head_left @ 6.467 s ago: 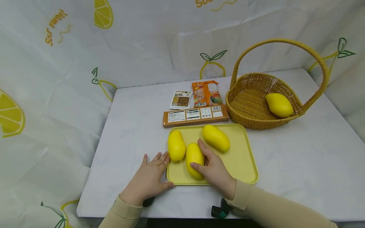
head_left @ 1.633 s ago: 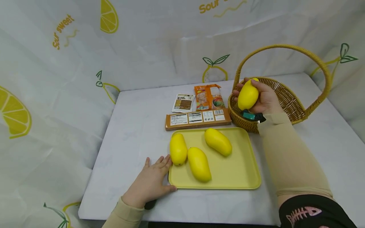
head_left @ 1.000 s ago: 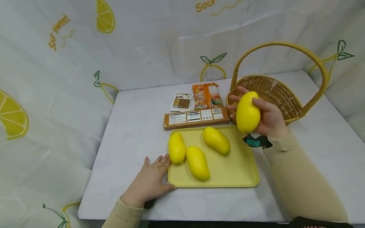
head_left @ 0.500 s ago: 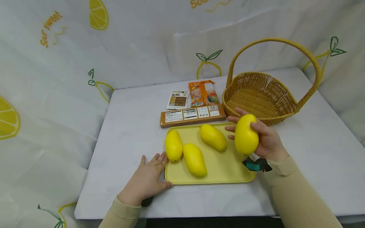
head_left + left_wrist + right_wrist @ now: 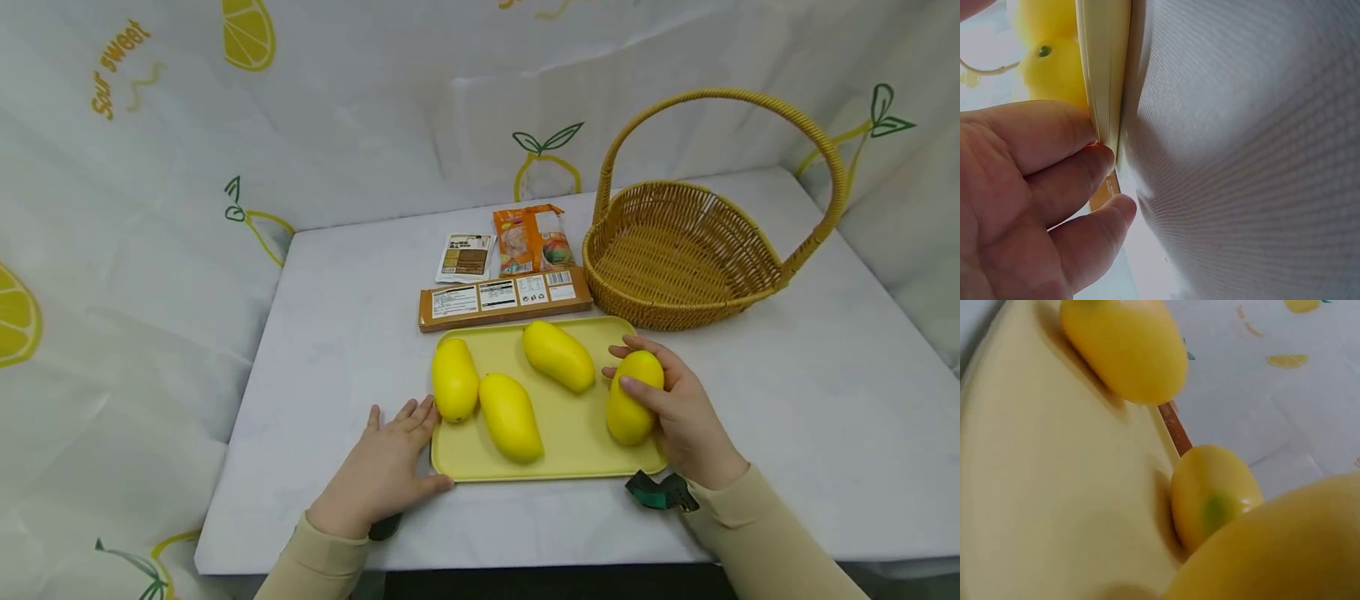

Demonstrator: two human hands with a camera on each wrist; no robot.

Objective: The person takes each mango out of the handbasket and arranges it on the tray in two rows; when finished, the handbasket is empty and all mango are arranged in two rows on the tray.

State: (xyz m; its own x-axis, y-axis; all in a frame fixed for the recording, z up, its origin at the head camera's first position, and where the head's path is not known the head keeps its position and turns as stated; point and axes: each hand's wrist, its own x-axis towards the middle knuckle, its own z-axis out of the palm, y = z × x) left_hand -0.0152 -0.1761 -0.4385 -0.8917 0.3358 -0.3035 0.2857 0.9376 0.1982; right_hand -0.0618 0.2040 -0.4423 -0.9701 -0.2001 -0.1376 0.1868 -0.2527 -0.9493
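Observation:
A yellow tray (image 5: 570, 454) lies on the white table with three yellow mangoes on it: one at the left (image 5: 454, 379), one in the middle (image 5: 510, 417), one at the back (image 5: 558, 356). My right hand (image 5: 651, 396) grips a fourth mango (image 5: 628, 412) that stands on the tray's right part. My left hand (image 5: 405, 433) lies flat on the table, its fingers (image 5: 1054, 162) touching the tray's left edge (image 5: 1105, 75). The right wrist view shows the held mango (image 5: 1285, 550) close up, with two others (image 5: 1125, 347) (image 5: 1210, 494) beyond it on the tray (image 5: 1041, 487).
A wicker basket (image 5: 675, 250) with a tall handle stands empty behind the tray at the right. A long brown box (image 5: 504, 296), an orange packet (image 5: 531, 240) and a small white packet (image 5: 465, 256) lie behind the tray. Lemon-print cloth walls stand around the table.
My right hand carried a mango from the basket toward me and lowered it onto the tray's right part. The basket now holds nothing. My left hand stayed at the tray's edge.

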